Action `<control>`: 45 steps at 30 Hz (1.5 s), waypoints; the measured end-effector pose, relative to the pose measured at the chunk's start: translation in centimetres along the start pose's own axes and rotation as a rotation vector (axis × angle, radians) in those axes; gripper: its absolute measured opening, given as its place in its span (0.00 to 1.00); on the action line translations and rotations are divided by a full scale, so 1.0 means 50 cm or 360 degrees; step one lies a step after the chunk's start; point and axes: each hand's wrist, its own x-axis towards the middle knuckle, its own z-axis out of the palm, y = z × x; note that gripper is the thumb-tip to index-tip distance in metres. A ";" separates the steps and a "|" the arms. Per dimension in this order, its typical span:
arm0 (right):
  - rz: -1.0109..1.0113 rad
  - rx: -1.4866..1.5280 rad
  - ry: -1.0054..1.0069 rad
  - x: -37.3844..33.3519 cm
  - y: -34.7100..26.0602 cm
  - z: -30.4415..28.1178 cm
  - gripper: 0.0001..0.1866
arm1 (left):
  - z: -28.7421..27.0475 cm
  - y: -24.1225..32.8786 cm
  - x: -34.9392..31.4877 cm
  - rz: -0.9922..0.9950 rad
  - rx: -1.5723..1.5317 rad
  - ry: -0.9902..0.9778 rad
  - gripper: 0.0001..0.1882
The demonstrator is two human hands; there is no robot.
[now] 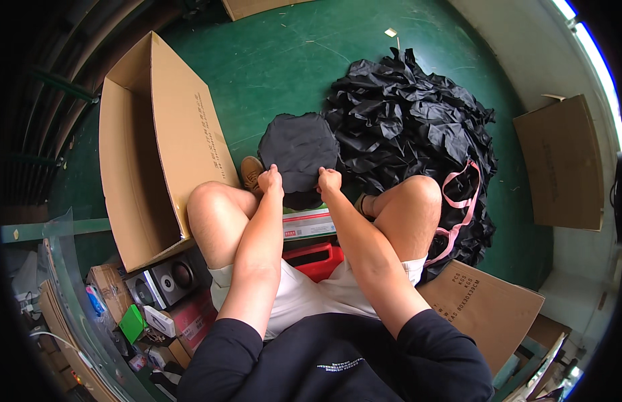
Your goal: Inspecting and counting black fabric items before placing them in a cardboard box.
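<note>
Between my knees I hold out a black, roughly round fabric piece (299,151) with a wavy edge. My left hand (270,179) is closed on its near left edge, fingers pinched. On the near right edge my right hand (329,179) pinches it too. More dark material (303,200) shows just under its near edge, over a white and green box (308,224). A big heap of crumpled black fabric (411,114) lies on the floor to the right, close to the held piece.
A tall open cardboard box (190,127) stands at my left. Pink straps (465,201) lie on the heap's near right side. Another carton (559,161) leans by the right wall, and a cardboard flap (481,308) sits beside my right thigh. Something red (314,260) is between my legs.
</note>
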 end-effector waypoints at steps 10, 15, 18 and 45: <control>0.0146 -0.0337 0.0217 -0.036 0.031 -0.038 0.11 | -0.046 -0.008 -0.093 0.0040 0.0693 -0.0073 0.24; 0.0033 -0.0839 -0.0087 -0.050 0.020 -0.047 0.12 | -0.077 -0.010 -0.107 -0.0044 0.0742 0.0037 0.20; 0.0007 -0.0858 0.0088 -0.061 -0.038 -0.064 0.13 | -0.072 0.015 -0.145 -0.0098 0.0823 0.0012 0.18; -0.1117 -0.1551 -0.0195 0.347 -0.083 -0.529 0.10 | -0.094 0.447 -0.199 0.1450 0.1584 -0.1242 0.20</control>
